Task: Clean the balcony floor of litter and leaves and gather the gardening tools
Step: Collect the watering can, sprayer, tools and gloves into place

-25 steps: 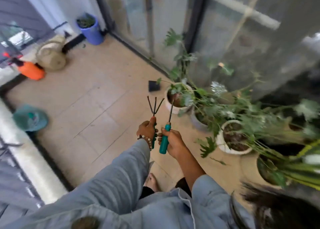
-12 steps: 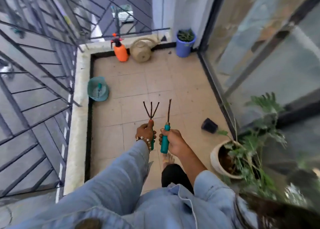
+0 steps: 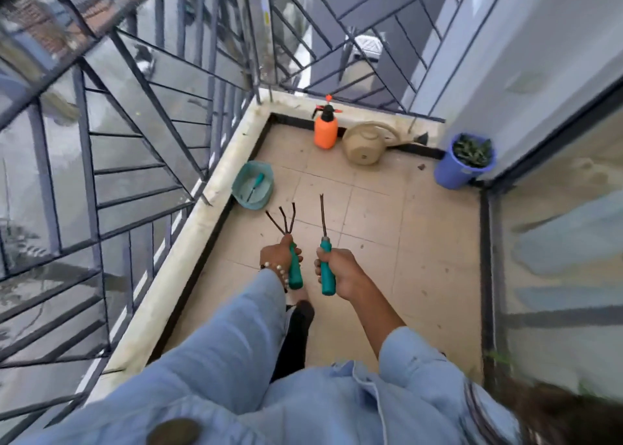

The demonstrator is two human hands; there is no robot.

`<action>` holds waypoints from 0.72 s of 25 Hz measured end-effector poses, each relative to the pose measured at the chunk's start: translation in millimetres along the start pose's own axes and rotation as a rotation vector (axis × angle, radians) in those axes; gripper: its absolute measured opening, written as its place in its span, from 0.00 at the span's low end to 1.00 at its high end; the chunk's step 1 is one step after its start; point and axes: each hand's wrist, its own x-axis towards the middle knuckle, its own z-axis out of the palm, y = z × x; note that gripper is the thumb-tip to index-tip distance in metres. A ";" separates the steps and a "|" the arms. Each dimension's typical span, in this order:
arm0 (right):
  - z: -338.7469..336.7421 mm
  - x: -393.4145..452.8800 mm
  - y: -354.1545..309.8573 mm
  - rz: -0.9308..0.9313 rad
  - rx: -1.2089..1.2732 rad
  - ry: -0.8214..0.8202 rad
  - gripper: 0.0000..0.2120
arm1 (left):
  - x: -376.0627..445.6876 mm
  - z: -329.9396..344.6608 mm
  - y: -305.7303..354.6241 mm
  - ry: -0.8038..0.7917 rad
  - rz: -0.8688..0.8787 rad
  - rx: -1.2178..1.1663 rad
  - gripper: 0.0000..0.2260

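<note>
Our left hand curls tight round the three-pronged hand rake, our right hand round the single-pronged weeder, both upright above the balcony floor. They look light and stiff; we judge the teal handles safest, clear of sharp tips, with the teal basin ahead

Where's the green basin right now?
In the head view, the green basin sits on the floor tiles at the left, against the balcony ledge, ahead of both hands, left of the orange sprayer.

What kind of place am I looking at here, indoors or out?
Most likely a small tiled balcony, outdoors and above ground: a metal railing runs along the low ledge, and an orange sprayer, a watering can and a blue plant pot stand on the floor.
</note>
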 end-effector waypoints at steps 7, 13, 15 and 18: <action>59.1 138.5 -144.6 0.032 -0.149 -0.045 0.03 | 138.7 39.4 128.0 0.030 -0.103 0.004 0.10; 128.8 235.9 -248.9 0.099 -0.092 -0.124 0.05 | 229.7 39.5 233.0 0.032 -0.083 0.147 0.10; 143.0 263.0 -262.5 0.137 -0.081 -0.151 0.07 | 254.1 35.9 245.7 0.041 -0.127 0.115 0.10; 162.9 313.3 -285.9 0.175 -0.214 -0.177 0.02 | 302.7 33.2 262.5 0.132 -0.207 0.050 0.10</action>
